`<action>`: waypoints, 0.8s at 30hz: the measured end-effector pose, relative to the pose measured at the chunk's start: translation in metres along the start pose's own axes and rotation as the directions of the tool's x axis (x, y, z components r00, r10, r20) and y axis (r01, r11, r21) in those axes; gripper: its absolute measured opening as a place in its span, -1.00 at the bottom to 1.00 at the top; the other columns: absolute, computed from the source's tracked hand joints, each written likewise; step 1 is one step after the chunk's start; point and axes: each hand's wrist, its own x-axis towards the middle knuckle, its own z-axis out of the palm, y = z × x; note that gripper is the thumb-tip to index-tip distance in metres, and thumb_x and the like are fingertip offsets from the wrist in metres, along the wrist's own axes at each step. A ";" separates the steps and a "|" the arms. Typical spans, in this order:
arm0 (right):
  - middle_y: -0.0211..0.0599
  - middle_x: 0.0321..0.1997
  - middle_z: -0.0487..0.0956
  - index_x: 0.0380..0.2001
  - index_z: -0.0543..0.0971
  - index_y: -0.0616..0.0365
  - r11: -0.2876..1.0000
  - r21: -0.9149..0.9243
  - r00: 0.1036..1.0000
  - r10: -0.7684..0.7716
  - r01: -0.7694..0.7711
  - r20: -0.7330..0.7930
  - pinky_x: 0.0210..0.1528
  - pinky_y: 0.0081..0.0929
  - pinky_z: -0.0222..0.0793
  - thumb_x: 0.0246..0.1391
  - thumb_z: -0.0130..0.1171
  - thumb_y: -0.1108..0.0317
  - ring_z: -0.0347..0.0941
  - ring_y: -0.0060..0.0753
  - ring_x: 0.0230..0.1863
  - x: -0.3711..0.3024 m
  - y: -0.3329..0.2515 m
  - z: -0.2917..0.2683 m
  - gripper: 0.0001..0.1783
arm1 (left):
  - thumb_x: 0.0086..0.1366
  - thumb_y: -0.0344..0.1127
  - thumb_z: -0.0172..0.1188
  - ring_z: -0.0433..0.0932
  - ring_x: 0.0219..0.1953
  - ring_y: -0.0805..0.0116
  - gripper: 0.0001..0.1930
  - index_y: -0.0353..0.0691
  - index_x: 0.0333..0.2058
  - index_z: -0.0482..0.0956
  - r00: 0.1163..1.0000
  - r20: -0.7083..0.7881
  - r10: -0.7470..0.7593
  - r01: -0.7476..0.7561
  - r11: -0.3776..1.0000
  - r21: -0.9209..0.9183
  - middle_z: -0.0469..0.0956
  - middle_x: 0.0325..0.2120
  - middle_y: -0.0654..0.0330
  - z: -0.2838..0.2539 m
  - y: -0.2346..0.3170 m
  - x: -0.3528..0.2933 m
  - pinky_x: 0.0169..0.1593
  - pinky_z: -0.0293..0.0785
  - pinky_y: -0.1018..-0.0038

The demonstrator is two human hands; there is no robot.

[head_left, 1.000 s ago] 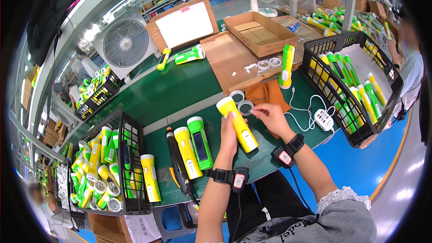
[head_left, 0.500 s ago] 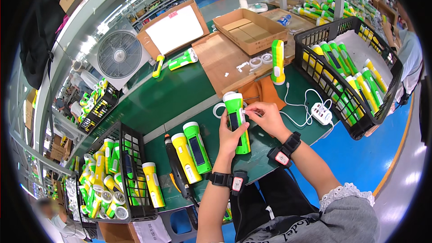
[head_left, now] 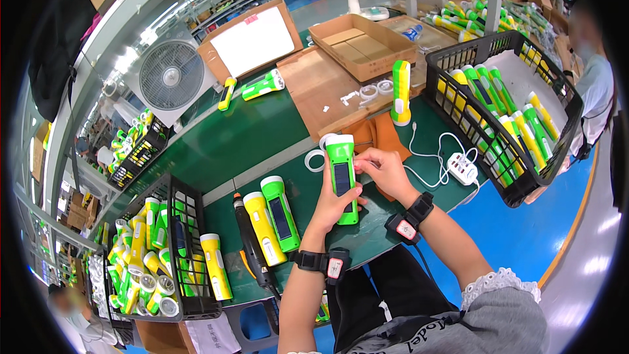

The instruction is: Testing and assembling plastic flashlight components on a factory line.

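My left hand (head_left: 334,198) is wrapped around a green flashlight (head_left: 341,149) with a white head rim and a dark solar panel on its body. It stands nearly upright over the bench front, lens end away from me. Against its right side, the fingers of my right hand (head_left: 382,169) are pinched together; what they hold is too small and hidden to name. A white cable (head_left: 419,177) runs from behind that hand to a white power strip (head_left: 462,169). Left of my hands lie a green flashlight (head_left: 280,213), a yellow flashlight (head_left: 263,228) and a black electric screwdriver (head_left: 251,242).
Black crates of flashlights stand at left (head_left: 190,249) and right (head_left: 504,118). Behind my hands are an orange cloth (head_left: 375,136), white rings (head_left: 369,92), an upright yellow-green flashlight (head_left: 401,95) and a cardboard tray (head_left: 367,59). A person (head_left: 593,85) is at far right.
The flashlight in my left hand has turned slightly, so its solar panel faces me more squarely. My right fingers stay at its side, and the small white bit seen there earlier is now mostly covered.
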 end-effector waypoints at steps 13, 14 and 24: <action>-0.26 -0.38 0.53 -0.41 0.53 0.21 0.899 -0.316 0.928 -0.353 0.302 -0.116 -0.32 -0.53 0.36 -0.12 0.14 0.49 0.45 -0.38 -0.37 0.001 0.005 0.003 -0.88 | 0.04 -0.15 -0.02 0.37 -0.39 0.49 -0.38 0.12 0.14 0.10 0.921 -0.345 0.178 -0.360 0.728 -0.584 0.33 -0.46 0.29 -0.022 0.003 -0.010 -0.48 0.42 0.58; -0.24 -0.25 0.50 -0.41 0.54 0.14 0.816 -0.438 0.902 -0.431 0.377 -0.025 -0.16 -0.40 0.31 -0.20 0.19 0.44 0.38 -0.19 -0.18 0.000 -0.003 0.010 -0.82 | 0.03 -0.13 -0.02 0.32 -0.43 0.48 -0.37 0.14 0.14 0.10 0.931 -0.295 0.214 -0.359 0.684 -0.635 0.30 -0.50 0.30 -0.019 0.004 -0.011 -0.51 0.40 0.58; -0.38 -0.42 0.39 -0.48 0.39 0.09 0.744 -0.227 0.764 -0.534 0.628 0.362 -0.22 -0.43 0.15 -0.40 0.23 0.38 0.27 -0.27 -0.33 -0.005 -0.013 0.023 -0.69 | 0.15 0.07 -0.15 0.22 -0.65 0.47 -0.40 0.05 0.15 0.03 0.943 -0.143 0.301 -0.316 0.668 -0.674 0.23 -0.64 0.25 -0.014 -0.007 -0.005 -0.61 0.22 0.60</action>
